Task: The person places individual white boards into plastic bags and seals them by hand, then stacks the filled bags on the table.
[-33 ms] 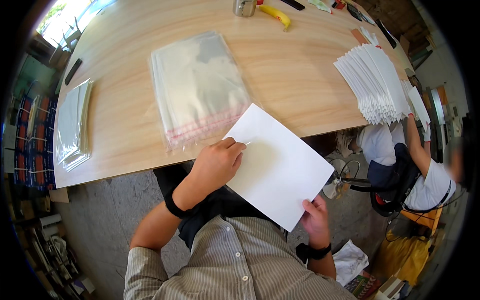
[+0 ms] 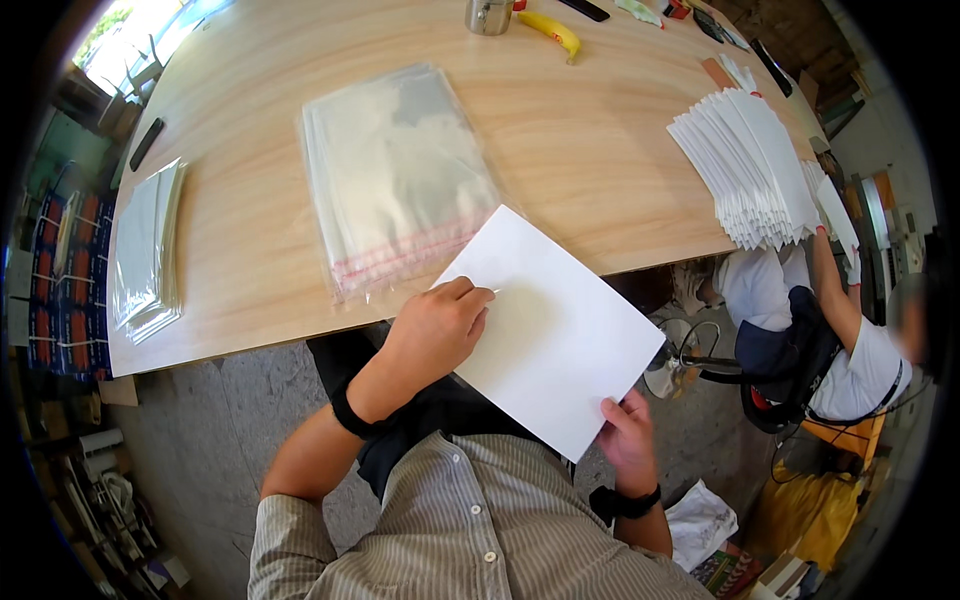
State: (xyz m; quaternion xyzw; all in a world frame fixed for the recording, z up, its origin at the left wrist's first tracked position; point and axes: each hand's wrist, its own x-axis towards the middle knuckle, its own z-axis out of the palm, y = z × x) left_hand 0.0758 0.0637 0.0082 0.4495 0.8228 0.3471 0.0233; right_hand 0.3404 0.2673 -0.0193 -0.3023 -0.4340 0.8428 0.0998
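Observation:
A white rectangular sheet or thin stack of paper [image 2: 555, 320] is held tilted over my lap, its far corner reaching the table's front edge by the bags. My right hand [image 2: 628, 440] grips its near right corner, thumb on top and fingers underneath. Over the paper's left part, my left hand [image 2: 440, 325] is closed, thumb and forefinger pinched together; a tiny bright glint shows at the fingertips, too small to name. Just beyond, a pile of clear plastic bags [image 2: 400, 170] with pinkish-red strips along the near edge lies flat on the table.
On the wooden table [image 2: 590, 150] stand a metal cup [image 2: 488, 15] and a banana [image 2: 550, 33]. Clear-wrapped white packs [image 2: 148, 250] lie at the left, near a black object [image 2: 146, 143]. At right, a seated person [image 2: 860, 360] reaches toward fanned white folded papers [image 2: 745, 165].
The paper and my right hand have shifted very slightly to the left. My left hand keeps its pinch in almost the same place.

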